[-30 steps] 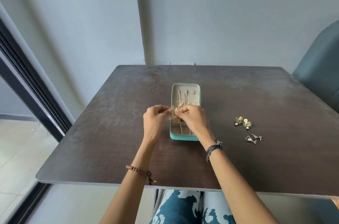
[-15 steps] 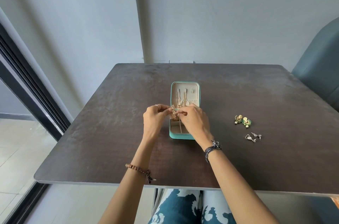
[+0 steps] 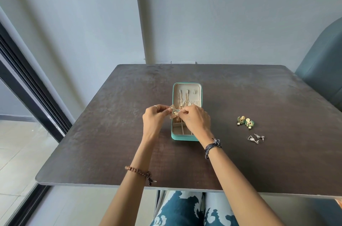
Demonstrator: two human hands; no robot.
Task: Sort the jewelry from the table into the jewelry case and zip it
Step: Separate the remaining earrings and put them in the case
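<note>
A small teal jewelry case (image 3: 177,137) lies open in the middle of the dark table (image 3: 103,133), its cream lid flat at the far side with gold chains hanging in it. Over the case's left edge my left hand (image 3: 153,120) and my right hand (image 3: 196,120) both pinch a gold filigree earring (image 3: 173,114). My right hand covers part of the case's compartments. A pair of green and gold earrings (image 3: 245,122) and a pair of silver triangle earrings (image 3: 256,138) lie on the table to the right.
A teal padded chair (image 3: 322,70) stands at the table's far right corner. A grey wall runs behind the table, and a dark window frame (image 3: 27,85) runs along the left. My patterned trousers show below the near table edge.
Both hands stay together over the case with the gold earring. The earring has shifted a little to the left between my fingertips and hangs lower.
</note>
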